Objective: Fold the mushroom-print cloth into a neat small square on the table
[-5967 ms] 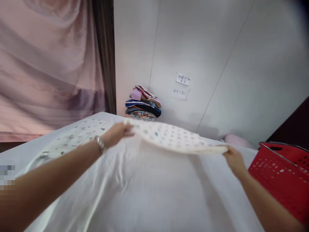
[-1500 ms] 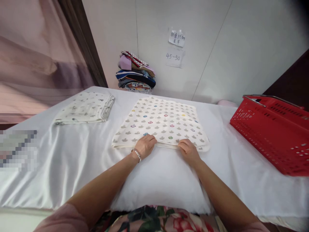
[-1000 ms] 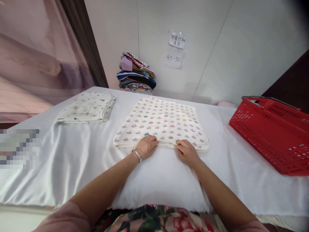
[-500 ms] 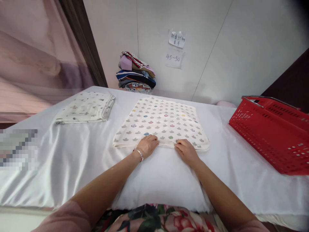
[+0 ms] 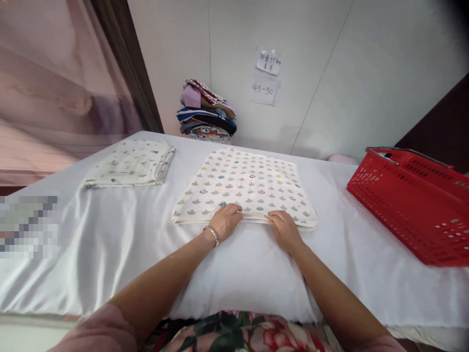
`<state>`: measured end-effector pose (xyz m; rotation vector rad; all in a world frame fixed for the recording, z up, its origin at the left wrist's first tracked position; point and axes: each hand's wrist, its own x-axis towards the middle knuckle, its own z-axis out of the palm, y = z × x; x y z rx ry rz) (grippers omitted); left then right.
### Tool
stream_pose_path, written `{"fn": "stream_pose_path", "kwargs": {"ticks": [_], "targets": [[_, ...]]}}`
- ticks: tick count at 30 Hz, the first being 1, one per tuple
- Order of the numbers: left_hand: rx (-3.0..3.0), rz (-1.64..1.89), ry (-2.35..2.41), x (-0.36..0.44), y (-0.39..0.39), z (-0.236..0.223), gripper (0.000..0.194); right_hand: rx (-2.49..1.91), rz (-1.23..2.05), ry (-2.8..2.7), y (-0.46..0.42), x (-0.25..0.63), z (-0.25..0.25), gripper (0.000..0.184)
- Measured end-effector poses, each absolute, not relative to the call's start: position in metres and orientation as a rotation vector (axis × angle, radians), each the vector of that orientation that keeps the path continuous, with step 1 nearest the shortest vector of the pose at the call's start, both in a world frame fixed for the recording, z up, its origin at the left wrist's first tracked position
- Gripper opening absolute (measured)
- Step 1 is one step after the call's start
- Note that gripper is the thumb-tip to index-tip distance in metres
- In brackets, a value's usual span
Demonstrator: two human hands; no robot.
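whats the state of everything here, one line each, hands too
patterned cloth: laid flat, layered at near edge
left hand: fingers on that edge
right hand: thumb and fingers closed on that edge
second cloth: folded, lying flat
fabric stack: folded, piled up
red basket: handles lowered, inside hidden
white tablecloth: spread, wrinkled
paper signs: stuck on wall
curtain: hanging
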<state>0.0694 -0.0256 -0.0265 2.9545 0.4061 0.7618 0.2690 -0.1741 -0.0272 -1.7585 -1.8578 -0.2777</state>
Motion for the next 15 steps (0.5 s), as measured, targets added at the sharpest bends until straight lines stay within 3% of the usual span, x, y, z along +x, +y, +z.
{"fn": "stream_pose_path", "kwargs": {"ticks": [15], "targets": [[2.946, 0.868, 0.402, 0.07, -0.03, -0.023, 0.022, -1.689, -0.294, -1.898, -0.175, 0.272, -0.034, 0.023]]}}
